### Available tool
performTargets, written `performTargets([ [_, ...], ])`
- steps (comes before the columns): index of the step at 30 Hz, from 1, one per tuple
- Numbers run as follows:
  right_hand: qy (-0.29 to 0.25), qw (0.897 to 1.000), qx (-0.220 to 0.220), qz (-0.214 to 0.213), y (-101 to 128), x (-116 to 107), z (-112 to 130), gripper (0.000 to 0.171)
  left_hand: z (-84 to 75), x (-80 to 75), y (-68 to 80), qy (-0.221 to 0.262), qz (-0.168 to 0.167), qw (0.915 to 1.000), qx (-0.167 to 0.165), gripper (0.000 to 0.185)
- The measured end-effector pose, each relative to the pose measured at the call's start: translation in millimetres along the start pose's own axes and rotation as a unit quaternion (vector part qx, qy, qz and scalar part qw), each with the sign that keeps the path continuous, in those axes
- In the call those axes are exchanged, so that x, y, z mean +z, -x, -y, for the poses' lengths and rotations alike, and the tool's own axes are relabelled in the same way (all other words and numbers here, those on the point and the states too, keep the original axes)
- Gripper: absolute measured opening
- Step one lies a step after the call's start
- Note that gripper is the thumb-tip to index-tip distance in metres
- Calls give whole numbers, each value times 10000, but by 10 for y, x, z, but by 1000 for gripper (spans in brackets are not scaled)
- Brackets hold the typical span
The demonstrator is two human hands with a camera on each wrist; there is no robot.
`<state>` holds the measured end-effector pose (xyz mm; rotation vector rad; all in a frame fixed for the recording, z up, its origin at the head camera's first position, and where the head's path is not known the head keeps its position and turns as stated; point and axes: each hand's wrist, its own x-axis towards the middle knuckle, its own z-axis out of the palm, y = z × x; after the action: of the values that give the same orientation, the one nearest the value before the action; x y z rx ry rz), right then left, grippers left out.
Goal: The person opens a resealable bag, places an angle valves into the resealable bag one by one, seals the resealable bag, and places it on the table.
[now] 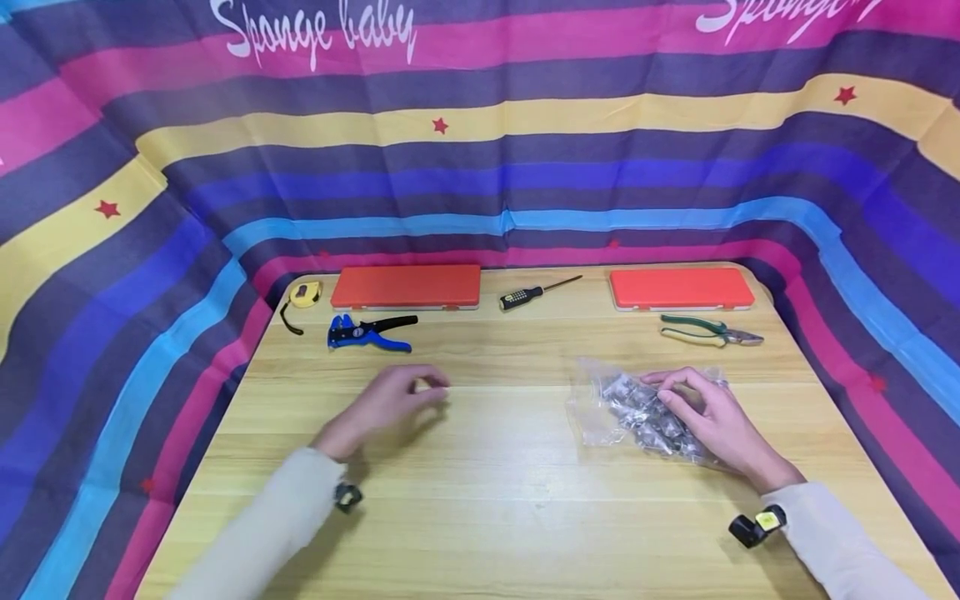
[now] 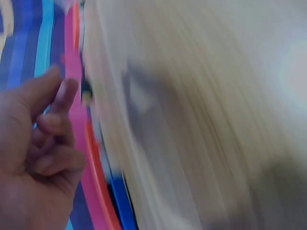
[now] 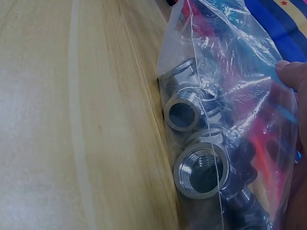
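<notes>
On the right side of the table lies a clear plastic bag (image 1: 600, 425) holding several metal pipe fittings (image 3: 200, 170), some with threaded round openings. My right hand (image 1: 716, 425) is over the bag's right part, fingers bent and gripping its film. In the right wrist view the thumb (image 3: 290, 74) meets the bag's edge; the other fingers are mostly hidden. My left hand (image 1: 393, 396) hovers above the left-centre of the table, fingers loosely curled, nothing in them. The left wrist view, blurred, shows this hand (image 2: 43, 143) beside the table surface.
Along the back stand a yellow tape measure (image 1: 305, 294), two red cases (image 1: 405, 286) (image 1: 681, 287) and a screwdriver (image 1: 522, 297). In front of them lie blue-black wire strippers (image 1: 367, 333) and green-handled pliers (image 1: 708, 332). A striped cloth (image 1: 465, 183) surrounds the wooden table (image 1: 480, 517).
</notes>
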<state>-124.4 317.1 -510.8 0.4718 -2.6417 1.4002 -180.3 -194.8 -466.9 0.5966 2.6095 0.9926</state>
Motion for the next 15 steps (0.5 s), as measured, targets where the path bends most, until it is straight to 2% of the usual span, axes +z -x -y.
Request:
performTargets([
  [4, -23, 10000, -16, -8, 2, 3, -8, 6, 410, -358, 426, -53, -221, 9993, -284, 30],
  [7, -27, 10000, -1, -18, 3, 4, -14, 6, 673, -546, 741, 10, -251, 9983, -519, 30],
  [10, -20, 10000, 18, -32, 5, -1, -16, 5, 853, -645, 995, 169, -115, 9969, -757, 31],
  [15, -103, 9999, -26, 28, 3, -16, -19, 4, 1054, -658, 1283, 322, -31, 9952, -921, 31],
])
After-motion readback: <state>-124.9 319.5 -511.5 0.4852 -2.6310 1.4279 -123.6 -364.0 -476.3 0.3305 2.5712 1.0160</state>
